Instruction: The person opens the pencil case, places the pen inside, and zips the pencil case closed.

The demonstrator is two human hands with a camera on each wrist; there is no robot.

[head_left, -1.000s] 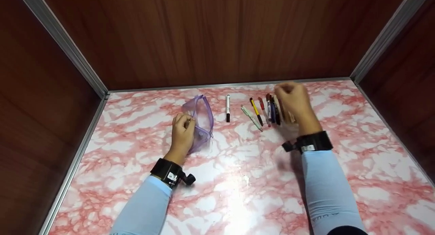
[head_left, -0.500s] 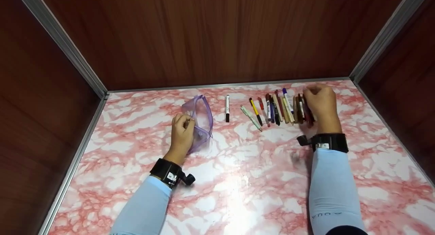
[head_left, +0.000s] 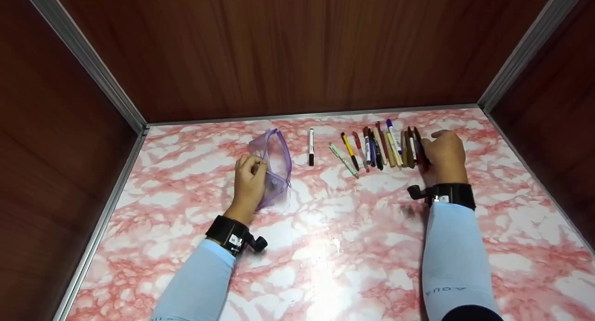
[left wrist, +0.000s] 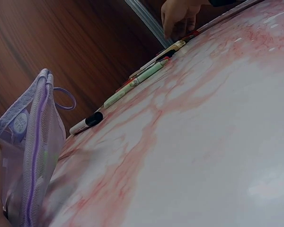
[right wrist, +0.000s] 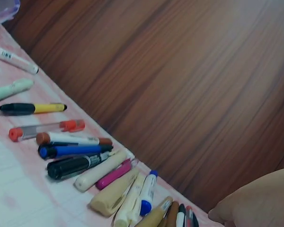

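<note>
My left hand [head_left: 249, 179] pinches the near side of a purple mesh zip pouch [head_left: 289, 160], whose mouth gapes to the right. In the left wrist view the pouch's zip edge [left wrist: 35, 151] stands upright on the table. My right hand [head_left: 447, 154] is at the right end of a row of pens and markers, next to a dark pen [head_left: 417, 136]. Its fingertips are hidden, so whether they grip a pen does not show. The right wrist view has only part of that hand [right wrist: 258, 203], beside the last pens. A white marker with a black cap [head_left: 311, 147] lies nearest the pouch.
Left in the row are a pale green pen [head_left: 344, 160], a yellow-and-black pen [head_left: 349, 150] and a red-capped pen [head_left: 357, 140]. A blue-and-white marker [head_left: 393, 134] lies among several others. Wooden panels [head_left: 297, 51] enclose the marbled table [head_left: 325, 237] at the back and sides.
My right hand has gone right, from above the middle of the pens to their right end, then slightly nearer and down. More pens show where it was. My left hand and the pouch stay put.
</note>
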